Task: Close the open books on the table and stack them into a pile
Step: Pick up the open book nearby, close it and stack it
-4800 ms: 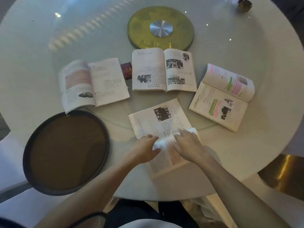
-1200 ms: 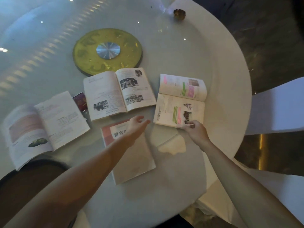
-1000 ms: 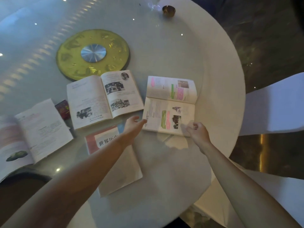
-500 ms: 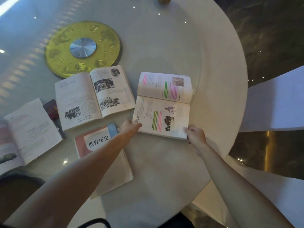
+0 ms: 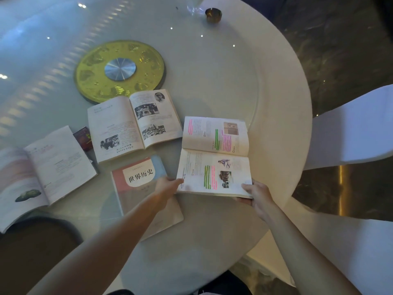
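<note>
An open book with pink and green highlighting (image 5: pixel 214 156) lies at the right of the round white table (image 5: pixel 276 103). My left hand (image 5: pixel 167 186) grips its near left corner and my right hand (image 5: pixel 256 193) grips its near right corner, fingers under the edge. A closed book with a red and blue cover (image 5: pixel 140 188) lies just left of it, partly under my left forearm. An open book with black-and-white photos (image 5: pixel 134 124) lies further back. Another open book (image 5: pixel 46 169) lies at the far left.
A gold disc with a silver hub (image 5: pixel 120 70) sits at the table's centre. A small dark red card (image 5: pixel 84 138) lies between the two left open books. A dark round tray (image 5: pixel 32 252) is near left. A small brass cup (image 5: pixel 213 14) stands far back. A white chair (image 5: pixel 350 128) is right.
Both hands moved from beside the highlighted book to take hold of its near corners, and the book's near edge has shifted slightly toward me. Earlier, the near book was closed.
</note>
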Motion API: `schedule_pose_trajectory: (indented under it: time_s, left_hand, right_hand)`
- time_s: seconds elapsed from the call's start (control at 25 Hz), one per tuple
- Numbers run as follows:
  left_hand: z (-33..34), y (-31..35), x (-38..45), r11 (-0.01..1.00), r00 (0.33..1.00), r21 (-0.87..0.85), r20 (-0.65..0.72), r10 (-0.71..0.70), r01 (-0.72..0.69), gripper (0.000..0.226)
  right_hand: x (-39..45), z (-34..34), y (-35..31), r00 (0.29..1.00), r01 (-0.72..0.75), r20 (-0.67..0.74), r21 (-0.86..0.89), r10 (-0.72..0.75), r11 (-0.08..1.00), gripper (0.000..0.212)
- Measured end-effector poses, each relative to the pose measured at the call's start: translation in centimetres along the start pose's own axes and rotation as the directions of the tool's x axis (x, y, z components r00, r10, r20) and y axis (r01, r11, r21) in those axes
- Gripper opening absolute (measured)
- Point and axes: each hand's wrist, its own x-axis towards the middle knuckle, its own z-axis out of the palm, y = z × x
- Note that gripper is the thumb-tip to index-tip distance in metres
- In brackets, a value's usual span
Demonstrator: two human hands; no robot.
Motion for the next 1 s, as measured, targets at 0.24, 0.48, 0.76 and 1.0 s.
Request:
schedule_pose_trajectory:
  time_s: [0.24, 0.48, 0.76, 1.0]
  left_hand:
    - [-2.2, -1.5, -3.0, 0.976, 0.993, -0.217, 0.117, -0.009, 0.035, 0.008]
    - [-2.9, 2.9, -3.0, 0.901, 0.993, -0.435, 0.104, 0.061, -0.010, 0.023]
    - [-1.9, 6.9, -0.4, 0.857, 0.989, -0.515, 0.105, 0.100, -0.032, 0.041]
    - [3.4, 5.1, 0.4, 0.863, 0.992, -0.489, 0.065, -0.112, 0.130, 0.023]
  right_hand:
    - [-4.1, -0.4, 0.4, 0.998, 0.055, -0.001, -0.025, -0.055, 0.998, 0.030]
    - [-4.7, 1.1, -3.8, 0.980, 0.196, -0.054, 0.176, -0.189, 0.965, 0.010]
    - [0.0, 2.0, -9.2, 0.962, 0.177, 0.193, 0.089, -0.191, 0.980, 0.029]
    - [5.9, 3.0, -10.0, 0.990, 0.117, 0.102, -0.180, -0.100, 0.977, 0.018]
